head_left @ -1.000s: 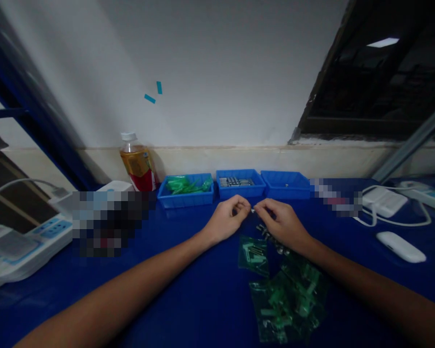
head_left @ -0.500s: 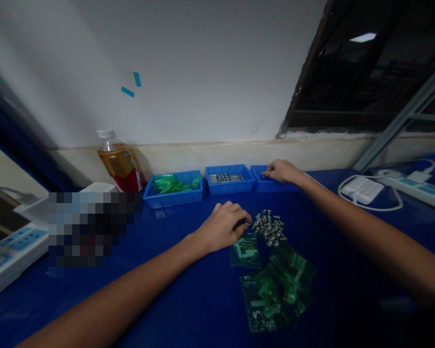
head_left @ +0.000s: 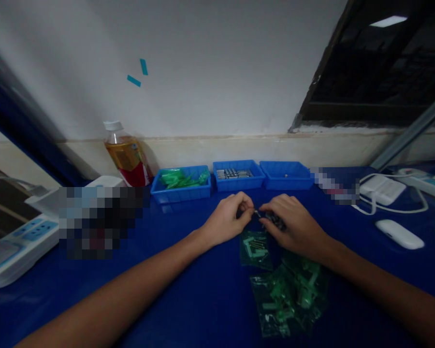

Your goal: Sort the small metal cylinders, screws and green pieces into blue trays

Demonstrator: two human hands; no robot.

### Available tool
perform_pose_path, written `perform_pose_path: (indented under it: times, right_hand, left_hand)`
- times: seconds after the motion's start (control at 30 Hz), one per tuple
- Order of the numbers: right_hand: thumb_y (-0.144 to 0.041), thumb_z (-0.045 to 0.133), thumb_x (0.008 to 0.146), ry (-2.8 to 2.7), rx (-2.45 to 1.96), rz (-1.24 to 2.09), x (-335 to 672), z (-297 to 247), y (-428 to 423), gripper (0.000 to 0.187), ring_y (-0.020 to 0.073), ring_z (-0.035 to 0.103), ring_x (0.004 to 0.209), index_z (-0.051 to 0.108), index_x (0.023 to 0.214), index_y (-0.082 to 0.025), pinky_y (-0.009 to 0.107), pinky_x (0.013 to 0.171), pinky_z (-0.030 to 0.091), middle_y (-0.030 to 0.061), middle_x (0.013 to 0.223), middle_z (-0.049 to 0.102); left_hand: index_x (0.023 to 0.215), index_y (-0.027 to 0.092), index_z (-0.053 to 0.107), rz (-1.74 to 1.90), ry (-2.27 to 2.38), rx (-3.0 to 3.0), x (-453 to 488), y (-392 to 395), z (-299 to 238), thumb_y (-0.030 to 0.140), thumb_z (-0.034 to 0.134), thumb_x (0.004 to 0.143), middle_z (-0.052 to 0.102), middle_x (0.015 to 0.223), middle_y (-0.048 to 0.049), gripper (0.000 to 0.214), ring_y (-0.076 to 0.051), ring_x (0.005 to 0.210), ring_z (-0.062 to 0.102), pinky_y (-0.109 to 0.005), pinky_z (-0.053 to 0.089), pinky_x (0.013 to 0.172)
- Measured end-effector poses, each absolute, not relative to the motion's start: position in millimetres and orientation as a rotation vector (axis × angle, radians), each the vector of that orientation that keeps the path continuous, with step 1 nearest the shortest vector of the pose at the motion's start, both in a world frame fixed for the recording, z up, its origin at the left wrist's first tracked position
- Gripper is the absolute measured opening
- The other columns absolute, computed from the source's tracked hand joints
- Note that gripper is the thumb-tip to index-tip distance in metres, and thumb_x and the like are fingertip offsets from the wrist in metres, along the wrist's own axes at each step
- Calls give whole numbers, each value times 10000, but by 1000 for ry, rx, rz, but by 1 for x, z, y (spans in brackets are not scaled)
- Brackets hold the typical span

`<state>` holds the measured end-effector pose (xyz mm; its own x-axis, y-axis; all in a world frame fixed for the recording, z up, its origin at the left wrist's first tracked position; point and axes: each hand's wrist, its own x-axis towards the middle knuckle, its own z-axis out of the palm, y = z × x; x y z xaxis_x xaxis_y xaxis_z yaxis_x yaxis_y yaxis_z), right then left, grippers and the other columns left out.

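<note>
My left hand (head_left: 230, 217) is closed in a pinch, with a small shiny metal fitting (head_left: 256, 212) at its fingertips. Close against it on the right, my right hand (head_left: 293, 222) has its fingers curled toward the same fitting; whatever they hold is too small to make out. Beneath the right fingers lies a pile of metal fittings (head_left: 275, 220), mostly hidden by that hand. Just below the hands is a clear greenish bag (head_left: 255, 251) with green plugs and screws inside. More filled bags (head_left: 281, 299) overlap nearer to me.
Along the wall stand a blue tray of green bags (head_left: 181, 193), a blue tray of metal pins (head_left: 238, 182) and a blue tray with one small piece (head_left: 288, 182). A drink bottle (head_left: 126, 159), power strips (head_left: 29, 241), a white charger (head_left: 382, 188) and a white rounded object (head_left: 399, 234) flank them.
My right hand has come back from the right-hand tray to meet my left hand over the metal pile. My left hand keeps its pinch. The view has shifted slightly.
</note>
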<state>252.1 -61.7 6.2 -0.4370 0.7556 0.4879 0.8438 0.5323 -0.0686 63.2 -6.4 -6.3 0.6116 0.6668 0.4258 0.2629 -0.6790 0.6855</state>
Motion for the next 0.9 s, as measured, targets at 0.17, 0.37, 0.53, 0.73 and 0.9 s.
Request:
perform_pose_path:
  times: [0.17, 0.37, 0.53, 0.73, 0.9]
  right_hand:
    - [-256, 500, 883, -2323, -1293, -348, 247, -1, -68, 108, 201, 520, 754, 560, 857, -169, 334, 658, 351, 59, 796, 612]
    - [-238, 477, 896, -2311, -1277, -343, 246, 1, -68, 113, 199, 532, 777, 566, 916, -172, 334, 667, 361, 67, 828, 626]
    - [-223, 466, 898, -2215, -1290, -176, 245, 2, -70, 113, 185, 516, 742, 555, 844, -178, 327, 673, 376, 51, 774, 606]
    - [-219, 457, 905, -2149, -1277, -93, 243, 2, -70, 140, 177, 520, 726, 566, 828, -178, 315, 658, 389, 41, 737, 602]
    - [-245, 465, 903, -2130, -1298, -139, 244, 1, -71, 151, 178, 531, 719, 581, 829, -181, 325, 667, 400, 46, 742, 613]
  left_hand:
    - [858, 164, 526, 911, 643, 2263, 60, -9, -4, 204, 491, 854, 595, 799, -16, 53, -131, 743, 548, -239, 429, 650]
    - [883, 160, 528, 865, 585, 2254, 60, -12, -1, 237, 477, 876, 601, 818, -26, 93, -128, 746, 555, -233, 442, 643]
    - [990, 146, 538, 900, 554, 2259, 60, -13, -1, 199, 512, 854, 613, 869, -38, 149, -135, 805, 573, -245, 457, 695]
    - [944, 167, 570, 912, 592, 2392, 59, -14, -2, 197, 538, 833, 621, 855, -24, 119, -151, 825, 563, -268, 448, 727]
    - [919, 164, 575, 933, 617, 2419, 60, -14, -1, 230, 506, 864, 632, 841, -29, 111, -155, 805, 551, -283, 442, 731]
